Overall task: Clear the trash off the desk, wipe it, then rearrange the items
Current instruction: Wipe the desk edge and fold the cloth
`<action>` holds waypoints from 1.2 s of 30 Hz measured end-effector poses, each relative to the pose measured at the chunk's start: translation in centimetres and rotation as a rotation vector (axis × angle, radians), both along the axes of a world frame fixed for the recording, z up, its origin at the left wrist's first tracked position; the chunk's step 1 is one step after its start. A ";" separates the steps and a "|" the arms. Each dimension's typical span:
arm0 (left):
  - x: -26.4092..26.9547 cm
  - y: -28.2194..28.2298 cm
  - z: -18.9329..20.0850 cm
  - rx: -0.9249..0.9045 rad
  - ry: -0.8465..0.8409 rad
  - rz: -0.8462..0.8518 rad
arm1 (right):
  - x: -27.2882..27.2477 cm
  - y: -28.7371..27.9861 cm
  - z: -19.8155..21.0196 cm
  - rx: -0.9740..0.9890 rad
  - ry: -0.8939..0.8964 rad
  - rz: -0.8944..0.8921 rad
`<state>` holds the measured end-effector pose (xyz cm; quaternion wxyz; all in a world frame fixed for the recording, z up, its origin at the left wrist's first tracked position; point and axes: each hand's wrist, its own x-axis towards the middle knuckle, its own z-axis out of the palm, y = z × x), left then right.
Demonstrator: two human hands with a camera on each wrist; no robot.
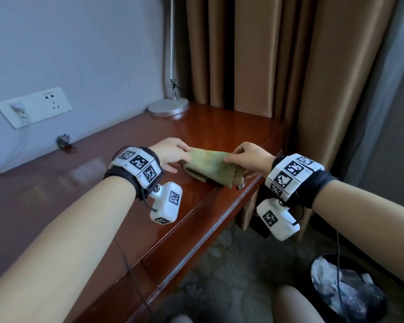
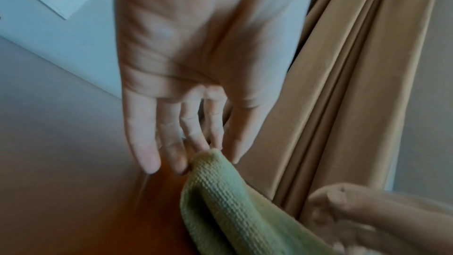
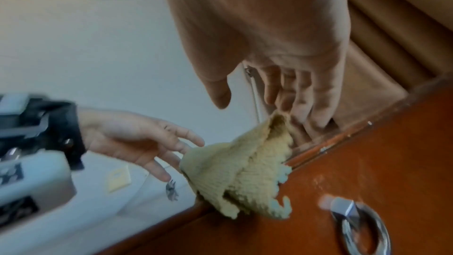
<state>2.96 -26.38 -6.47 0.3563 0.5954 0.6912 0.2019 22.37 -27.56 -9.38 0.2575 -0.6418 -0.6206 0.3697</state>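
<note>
Cloth [image 1: 209,164] between my two hands is where things stand: my left hand [image 1: 170,154] pinches one end of it with the fingertips, the other fingers stretched out and relaxed, and my right hand [image 1: 247,157] has the opposite end nipped between curled fingers and thumb; the green waffle-weave cloth hangs folded between them, its lower edge on or just above the desk [image 1: 149,220] near the front right corner, over the drawer with the metal ring pull [image 3: 363,226]; the trash part looks done, I judge, since the bin [image 1: 346,291] on the floor at my right holds crumpled white paper and I see no litter on the wood; the wiping looks at or near its end, for the desk top shines and I seem to be folding or shaking out the cloth, though I cannot tell whether every part has been wiped; what is left, as far as I can see, is putting the cloth away and the rearranging; on the desk I find only the lamp base [image 1: 169,107] at the back by the curtain [image 1: 289,66] and a small dark clip [image 1: 64,141] against the wall, below the socket plate [image 1: 33,107], so whatever else is to be arranged lies out of view
</note>
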 end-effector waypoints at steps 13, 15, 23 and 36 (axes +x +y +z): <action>-1.6 -0.1 -1.3 -0.051 0.240 -0.070 | -4.1 0.4 -4.6 0.235 -0.460 0.512; -1.9 -0.1 -1.6 -0.112 0.386 -0.111 | -3.9 0.4 -5.3 0.258 -0.481 0.518; -2.4 -1.4 -2.5 -0.337 0.784 -0.299 | -3.0 1.2 -5.6 0.283 -0.480 0.482; -2.6 -1.5 -3.1 -0.265 0.784 -0.320 | 2.8 7.3 -5.8 0.203 -0.505 0.113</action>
